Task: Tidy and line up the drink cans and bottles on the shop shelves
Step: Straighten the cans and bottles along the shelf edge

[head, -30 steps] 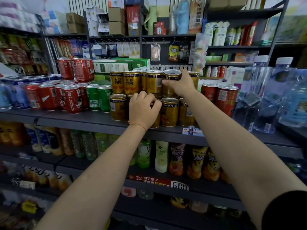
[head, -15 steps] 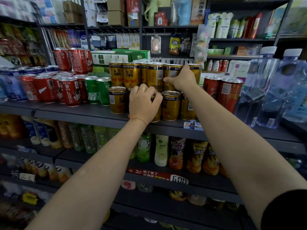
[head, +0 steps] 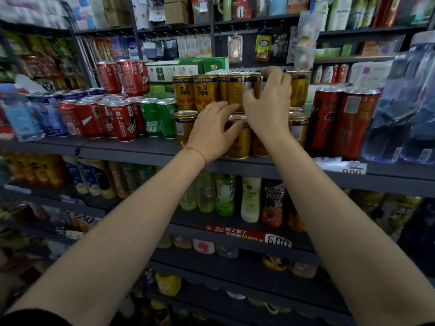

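Hands (head: 213, 131) (head: 268, 104) touch stacked gold cans (head: 206, 92).

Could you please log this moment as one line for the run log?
scene: shop shelf | left hand: on lower gold cans | right hand: at upper gold cans | grip: unclear

The gold cans (head: 205, 91) on the top row show "红牛" upside down. A white price tag (head: 278, 241) on a lower shelf edge reads "600". Other words are too blurry.

dark shelf (head: 131, 150) carries gold cans (head: 186, 127), red cans (head: 122, 121), green cans (head: 150, 117) and water bottles (head: 400, 114).
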A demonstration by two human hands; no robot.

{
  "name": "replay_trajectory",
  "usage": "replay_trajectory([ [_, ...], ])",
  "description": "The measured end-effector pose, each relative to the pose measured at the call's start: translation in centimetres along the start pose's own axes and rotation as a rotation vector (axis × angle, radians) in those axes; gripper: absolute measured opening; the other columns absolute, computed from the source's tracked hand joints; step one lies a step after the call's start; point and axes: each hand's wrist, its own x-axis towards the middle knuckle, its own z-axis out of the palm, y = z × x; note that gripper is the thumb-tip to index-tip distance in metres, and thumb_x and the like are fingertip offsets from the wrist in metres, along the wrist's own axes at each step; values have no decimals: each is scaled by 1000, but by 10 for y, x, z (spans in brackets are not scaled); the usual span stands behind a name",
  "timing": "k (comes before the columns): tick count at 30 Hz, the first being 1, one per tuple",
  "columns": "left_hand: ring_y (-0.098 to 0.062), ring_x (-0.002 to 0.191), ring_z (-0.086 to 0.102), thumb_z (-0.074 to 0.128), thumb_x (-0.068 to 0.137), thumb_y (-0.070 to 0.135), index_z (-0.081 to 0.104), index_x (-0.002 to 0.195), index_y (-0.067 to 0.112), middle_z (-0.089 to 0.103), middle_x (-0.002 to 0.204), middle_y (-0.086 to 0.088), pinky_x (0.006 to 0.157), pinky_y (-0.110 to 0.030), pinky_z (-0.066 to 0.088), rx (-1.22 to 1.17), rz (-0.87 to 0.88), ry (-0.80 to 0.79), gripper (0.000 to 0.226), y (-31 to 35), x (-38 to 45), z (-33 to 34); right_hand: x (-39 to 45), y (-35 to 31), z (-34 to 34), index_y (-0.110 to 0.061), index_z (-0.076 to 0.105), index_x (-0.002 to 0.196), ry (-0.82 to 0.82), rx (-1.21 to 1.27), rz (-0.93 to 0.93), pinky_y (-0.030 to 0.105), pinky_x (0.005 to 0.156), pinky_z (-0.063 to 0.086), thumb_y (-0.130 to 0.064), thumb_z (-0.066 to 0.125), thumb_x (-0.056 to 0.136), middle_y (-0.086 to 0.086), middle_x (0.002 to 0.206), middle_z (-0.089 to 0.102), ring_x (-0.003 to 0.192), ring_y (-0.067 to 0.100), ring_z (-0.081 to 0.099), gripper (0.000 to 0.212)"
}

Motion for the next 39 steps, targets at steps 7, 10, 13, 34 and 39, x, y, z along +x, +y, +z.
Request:
replay_trajectory([
  [7,-15,93,65,51,94,34,73,99,16,72,98,0,83,-37,53,-229,-209,160,29,-64,-89,-91,-83,-80,43,-17,59,91,-293,409,40,30,59,47,-23,54,95,-3,75,61,67,12,58,9],
  [10,-8,74,65,56,96,23,73,84,12,71,79,1,72,-30,55,-438,-441,117,25,-113,-149,-130,-144,-125,90,-12,61,81,-484,514,95,32,56,43,-20,53,97,10,71,62,59,17,54,20],
  [13,-11,57,58,57,96,15,68,76,8,61,64,-2,57,-25,48,-676,-692,201,23,-170,-216,-174,-210,-181,144,-6,62,78,-606,631,197,28,47,41,-14,53,99,12,63,60,47,17,50,24],
  [34,-20,44,41,52,99,41,41,54,16,40,50,-3,50,-28,39,-891,-1277,526,53,-607,-426,-326,-412,-400,565,-9,55,68,-794,724,854,22,43,36,-41,52,100,6,58,50,48,14,44,46],
  [39,-26,50,57,54,93,54,44,39,15,52,48,-10,60,-31,44,-698,-1374,410,68,-713,-396,-343,-392,-426,694,-7,46,53,-837,621,628,31,53,32,-48,53,97,0,46,41,45,14,41,61],
])
